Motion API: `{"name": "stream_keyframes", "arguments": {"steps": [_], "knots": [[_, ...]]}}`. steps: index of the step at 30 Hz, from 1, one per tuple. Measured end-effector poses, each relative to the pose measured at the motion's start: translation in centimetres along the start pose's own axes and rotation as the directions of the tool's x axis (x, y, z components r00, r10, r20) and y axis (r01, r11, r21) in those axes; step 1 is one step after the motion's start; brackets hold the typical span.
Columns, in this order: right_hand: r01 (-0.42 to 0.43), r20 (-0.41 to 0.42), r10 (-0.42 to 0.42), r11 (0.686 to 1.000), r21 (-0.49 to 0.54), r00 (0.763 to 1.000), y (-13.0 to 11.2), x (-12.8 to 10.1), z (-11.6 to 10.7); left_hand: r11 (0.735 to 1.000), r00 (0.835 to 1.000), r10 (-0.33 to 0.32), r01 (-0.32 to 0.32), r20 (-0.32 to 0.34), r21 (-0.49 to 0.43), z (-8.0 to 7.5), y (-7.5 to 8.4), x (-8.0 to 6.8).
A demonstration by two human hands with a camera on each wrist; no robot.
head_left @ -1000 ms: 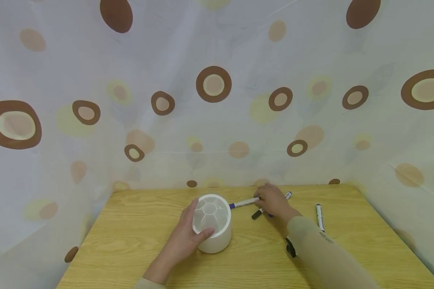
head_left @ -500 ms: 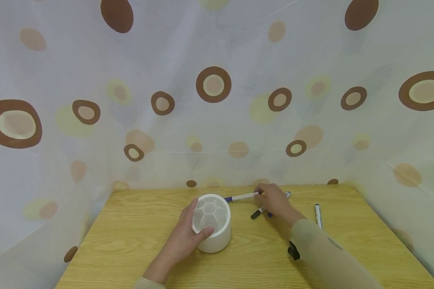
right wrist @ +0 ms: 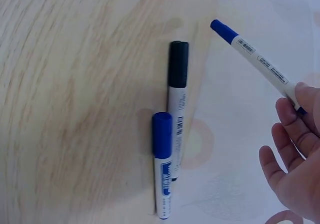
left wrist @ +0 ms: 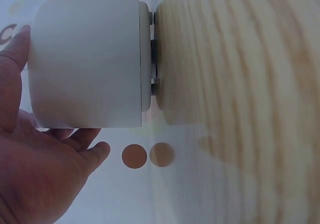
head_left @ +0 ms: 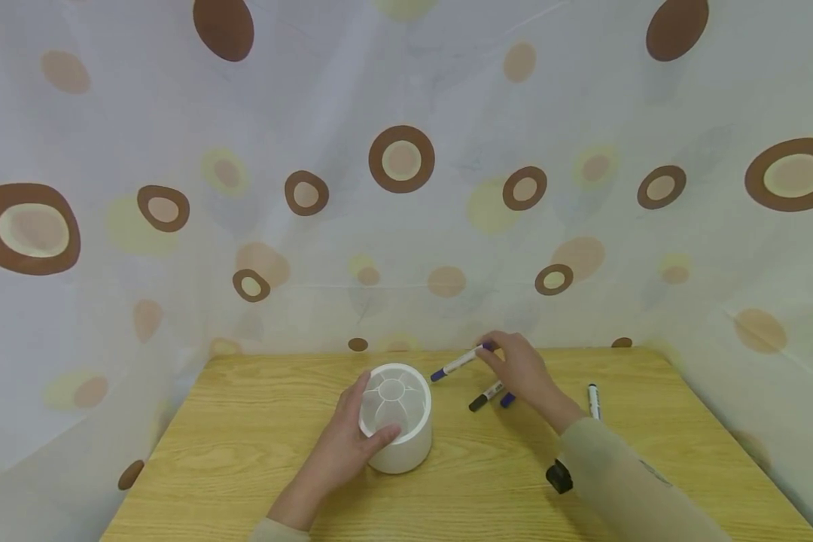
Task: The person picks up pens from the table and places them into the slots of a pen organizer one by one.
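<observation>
A white round pen holder [head_left: 401, 452] with inner dividers stands on the table. My left hand [head_left: 347, 440] grips it, thumb over the near rim and fingers around its far left side; the left wrist view shows the holder's smooth wall [left wrist: 87, 63] beside my palm. My right hand [head_left: 520, 370] pinches a slim white marker [head_left: 461, 361] with blue ends by its far end, its other blue end slanting down toward the holder. In the right wrist view the held marker [right wrist: 265, 66] appears raised, thumb and index finger at its lower end.
Beneath my right hand lie a black-capped marker [right wrist: 177, 93] and a thicker blue-capped marker [right wrist: 162, 169], side by side. Another white marker [head_left: 594, 400] lies farther right, partly behind my sleeve. A patterned curtain [head_left: 406, 248] hangs along the table's back edge [head_left: 298, 357].
My right hand has lifted the slim blue-ended marker off the table and tilted it, its free end pointing down. My left hand and the pen holder have stayed in place.
</observation>
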State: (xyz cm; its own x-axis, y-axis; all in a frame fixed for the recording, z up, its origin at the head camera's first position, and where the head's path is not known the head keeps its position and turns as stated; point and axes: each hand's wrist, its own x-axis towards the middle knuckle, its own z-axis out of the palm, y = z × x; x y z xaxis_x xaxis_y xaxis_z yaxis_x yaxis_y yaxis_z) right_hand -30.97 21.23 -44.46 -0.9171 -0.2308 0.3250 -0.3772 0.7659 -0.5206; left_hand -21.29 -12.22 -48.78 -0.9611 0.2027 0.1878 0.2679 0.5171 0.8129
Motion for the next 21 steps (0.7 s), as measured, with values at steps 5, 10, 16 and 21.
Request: {"name": "stream_keyframes", "arguments": {"steps": [5, 10, 16, 21], "knots": [[0.006, -0.03, -0.004, 0.998, 0.057, 1.0, -1.0, -0.3, -1.0, 1.0, 1.0, -0.006, 0.006, 0.003, -0.015, 0.0, 0.1, 0.0], [0.032, -0.056, -0.026, 0.992, 0.118, 0.998, -2.1, -0.4, -1.8, 1.0, 1.0, -0.012, 0.012, 0.006, -0.012, -0.1, 0.3, 0.0], [0.078, -0.098, -0.065, 0.988, 0.135, 0.993, -3.5, -0.4, -2.4, 1.0, 1.0, -0.012, 0.012, 0.008, -0.011, -0.2, 0.5, 0.0], [0.059, -0.096, -0.043, 0.983, 0.172, 0.994, -4.5, -0.4, -2.7, 1.0, 1.0, -0.021, 0.021, 0.011, -0.015, -0.1, 0.5, -0.1]]}}
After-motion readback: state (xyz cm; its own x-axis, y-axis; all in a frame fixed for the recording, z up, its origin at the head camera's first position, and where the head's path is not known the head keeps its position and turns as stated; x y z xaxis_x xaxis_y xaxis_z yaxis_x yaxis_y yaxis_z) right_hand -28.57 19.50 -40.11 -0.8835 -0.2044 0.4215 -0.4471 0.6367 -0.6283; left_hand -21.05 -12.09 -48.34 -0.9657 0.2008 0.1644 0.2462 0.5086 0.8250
